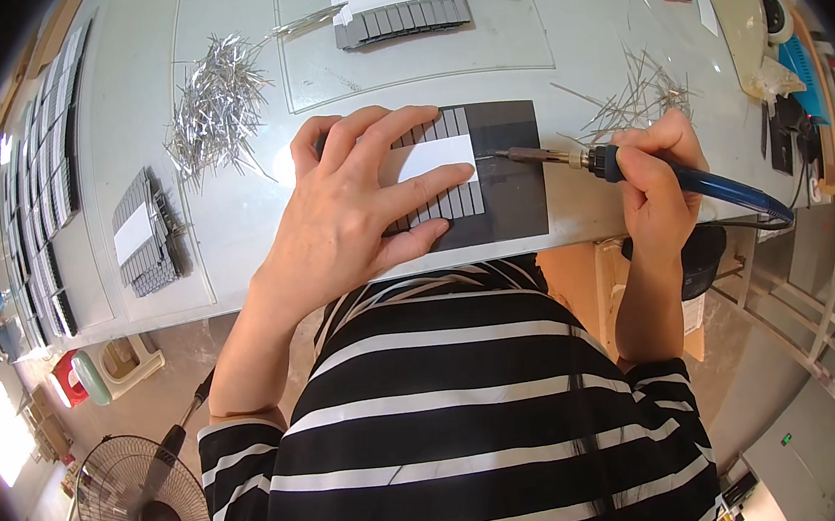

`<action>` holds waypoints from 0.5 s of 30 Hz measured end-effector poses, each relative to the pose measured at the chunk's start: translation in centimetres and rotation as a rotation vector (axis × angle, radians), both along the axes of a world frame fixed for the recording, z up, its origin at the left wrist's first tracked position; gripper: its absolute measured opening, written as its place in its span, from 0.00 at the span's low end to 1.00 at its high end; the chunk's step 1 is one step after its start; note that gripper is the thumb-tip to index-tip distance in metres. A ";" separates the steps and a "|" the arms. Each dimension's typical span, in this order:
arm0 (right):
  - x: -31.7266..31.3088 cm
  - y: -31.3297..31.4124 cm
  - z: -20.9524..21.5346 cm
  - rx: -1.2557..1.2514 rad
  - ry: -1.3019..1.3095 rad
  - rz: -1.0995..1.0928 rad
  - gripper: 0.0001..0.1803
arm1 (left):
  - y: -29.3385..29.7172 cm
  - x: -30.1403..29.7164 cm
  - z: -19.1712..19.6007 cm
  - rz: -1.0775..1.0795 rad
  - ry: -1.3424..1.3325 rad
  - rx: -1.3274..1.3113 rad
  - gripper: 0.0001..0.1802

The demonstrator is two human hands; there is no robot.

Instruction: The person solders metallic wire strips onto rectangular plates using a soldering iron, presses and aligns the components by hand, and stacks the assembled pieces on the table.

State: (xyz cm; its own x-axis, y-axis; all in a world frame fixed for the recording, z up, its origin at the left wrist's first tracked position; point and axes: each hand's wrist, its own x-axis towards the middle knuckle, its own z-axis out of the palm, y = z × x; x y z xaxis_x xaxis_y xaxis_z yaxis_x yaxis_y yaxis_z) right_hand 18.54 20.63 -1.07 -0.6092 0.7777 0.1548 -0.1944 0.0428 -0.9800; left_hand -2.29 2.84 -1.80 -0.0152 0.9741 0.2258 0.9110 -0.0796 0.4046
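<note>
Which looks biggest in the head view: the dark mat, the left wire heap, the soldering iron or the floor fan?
1. Dark mat, partly hidden under the left hand.
2. Floor fan, but it sits far lower than the table, so unsure.
3. Wire heap.
4. Soldering iron, in the right hand; long but thin.

Wire heap (217,104), floor fan (145,508)

Wire pile (215,104) lies left of mat (516,186); strip stack (400,1) behind

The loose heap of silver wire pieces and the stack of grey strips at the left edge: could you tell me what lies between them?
In the head view, only bare table separates the wire heap from the grey stack.
</note>
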 end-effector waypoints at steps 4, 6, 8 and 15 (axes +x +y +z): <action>0.0 0.1 0.0 0.009 0.006 0.013 0.07 | 0.0 0.0 0.1 0.001 -0.006 -0.002 0.21; 0.0 0.0 0.1 0.003 0.016 0.001 0.07 | 0.0 0.0 0.0 0.002 -0.006 0.000 0.21; 0.2 0.0 0.1 -0.002 0.009 0.009 0.07 | -0.1 0.0 0.0 0.004 -0.006 0.002 0.22; 0.3 0.1 -0.2 0.063 -0.005 0.035 0.06 | -0.1 0.0 0.2 -0.001 -0.007 -0.007 0.22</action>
